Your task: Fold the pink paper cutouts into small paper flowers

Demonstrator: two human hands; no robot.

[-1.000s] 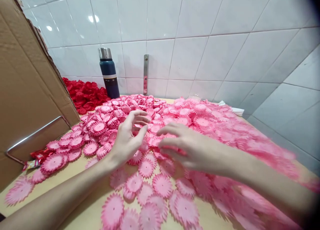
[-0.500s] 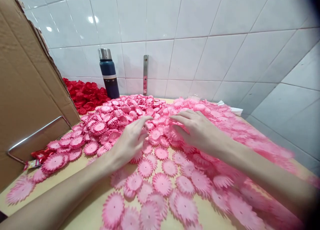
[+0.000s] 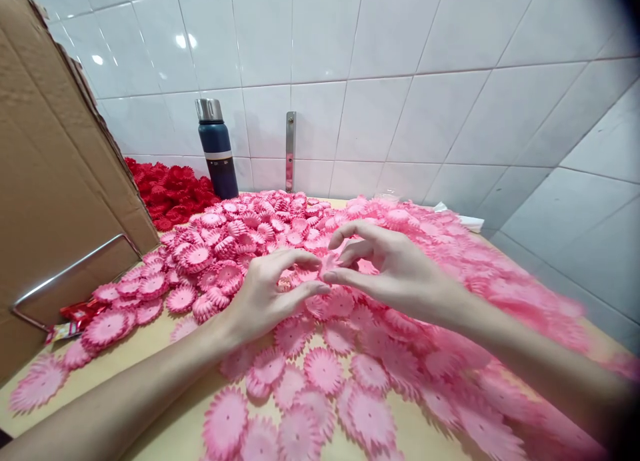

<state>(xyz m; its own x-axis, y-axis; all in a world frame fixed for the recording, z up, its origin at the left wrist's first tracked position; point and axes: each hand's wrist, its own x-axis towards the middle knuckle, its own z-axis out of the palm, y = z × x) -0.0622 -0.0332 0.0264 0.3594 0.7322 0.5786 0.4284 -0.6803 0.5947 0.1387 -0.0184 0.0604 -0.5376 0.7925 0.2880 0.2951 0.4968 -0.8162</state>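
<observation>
My left hand (image 3: 273,287) and my right hand (image 3: 387,264) meet above a heap of pink petal-edged flower discs (image 3: 220,241). Between their fingertips is one pale pink flower disc (image 3: 327,264), partly hidden by the fingers. The left thumb and forefinger curve round its left side, with a gap behind them where the heap shows through. From the right, the bent fingers and thumb of my right hand close on the same disc. Loose flower discs (image 3: 324,369), each with a small hole in its middle, lie scattered over the yellowish tabletop (image 3: 170,381) below my hands.
A dark blue bottle (image 3: 219,151) stands behind the heap, beside a pile of red flower discs (image 3: 173,191). On the left rises a cardboard sheet (image 3: 65,161) with a metal wire handle (image 3: 75,271) and small wrappers (image 3: 83,312) near it. A tiled wall (image 3: 390,114) closes the back.
My hands have come closer together over the heap. A single pink flower disc is now between their fingertips; before, the hands were apart with fingers loosely stretched.
</observation>
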